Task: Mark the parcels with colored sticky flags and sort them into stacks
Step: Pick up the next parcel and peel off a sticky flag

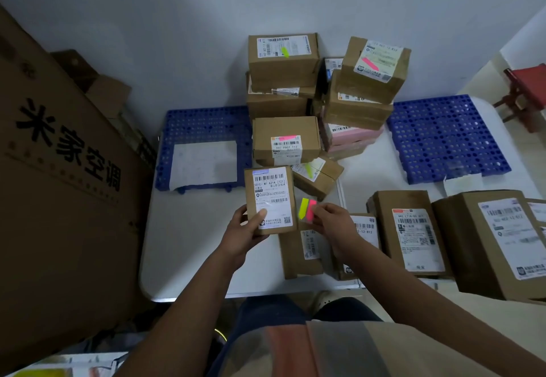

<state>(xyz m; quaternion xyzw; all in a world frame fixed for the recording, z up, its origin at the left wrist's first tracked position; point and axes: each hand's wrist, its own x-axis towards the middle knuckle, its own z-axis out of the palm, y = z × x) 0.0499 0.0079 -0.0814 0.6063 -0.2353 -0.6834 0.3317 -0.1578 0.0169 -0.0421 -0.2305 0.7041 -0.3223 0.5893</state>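
While a large printed carton (59, 169) stands at far left, a small labelled parcel (270, 199) is gripped above the white table (192, 243) by the left hand (245, 229); beside it, yellow and pink sticky flags (307, 208) are pinched by the right hand (331, 220), with unmarked parcels (413, 231) lying further right.

A white rectangular table (189, 258) with rounded corners carries everything here. At about ten o'clock a blue perforated plastic mat (204, 125) lies on it with a white paper sheet (204, 163) on top, and a second blue perforated mat (446, 137) lies at two o'clock. At twelve o'clock brown cardboard parcels (283, 60) stand in stacks (several bear pink or yellow flags), while at four o'clock unstacked brown cardboard boxes (410, 229) with white shipping labels lie side by side.
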